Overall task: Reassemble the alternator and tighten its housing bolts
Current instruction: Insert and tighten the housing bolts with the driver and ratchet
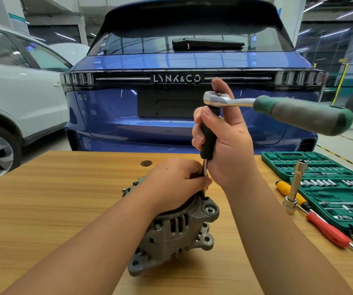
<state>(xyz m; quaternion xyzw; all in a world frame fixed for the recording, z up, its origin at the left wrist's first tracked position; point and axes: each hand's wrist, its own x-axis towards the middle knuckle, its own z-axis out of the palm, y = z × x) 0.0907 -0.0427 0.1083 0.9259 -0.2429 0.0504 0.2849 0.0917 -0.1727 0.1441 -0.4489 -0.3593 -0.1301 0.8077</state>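
1. Head view: at the right edge of your pale wooden table [64, 209] lies an open green plastic socket case [328, 188]. Its moulded slots hold rows of chrome sockets and bits, too small to count.
2. Two screwdrivers lie just left of the case: a yellow-handled screwdriver [286, 189] farther away and a red-handled screwdriver [328, 233] nearer, its shaft running off the right edge. One chrome socket extension [294, 188] stands upright between them and the case.
3. The one grey cast-metal alternator [175, 233] sits near the middle of the table, its vented housing and bolt lugs facing you, with an upright bolt at its far left.
4. Your left hand [175, 179] lies on top of the alternator, fingers pinched around the thin steel shaft.
5. Your right hand [224, 141] is wrapped around the black-handled driver extension [208, 137], which stands upright; the chrome ratchet with green-grey grip [277, 107] sits on top, pointing right.
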